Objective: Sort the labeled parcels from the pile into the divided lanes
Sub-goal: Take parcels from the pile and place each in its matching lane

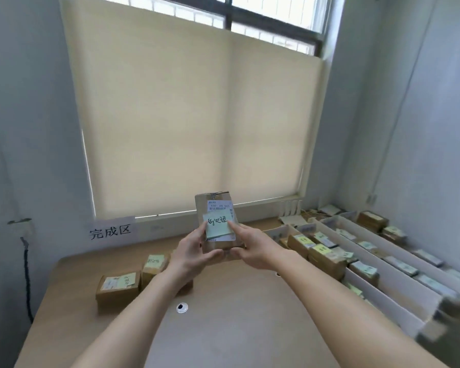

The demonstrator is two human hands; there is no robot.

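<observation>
I hold a small brown cardboard parcel [214, 205] upright above the desk, its face toward me. It carries a white shipping label and a green sticky note [217, 226] with handwriting. My left hand [194, 252] grips its lower left side, thumb on the front. My right hand [252, 249] grips the lower right, thumb pressing the note's edge. Two more noted parcels [118, 286] [154, 266] lie on the desk at the left. White divided lanes [388, 281] on the right hold several sorted parcels.
The wooden desk [223, 328] has a cable grommet [182, 307] near its middle. A paper sign [110, 231] leans on the wall below the blinded window. A black cable [27, 274] hangs at the left wall. Loose cardboard lies at the far right corner.
</observation>
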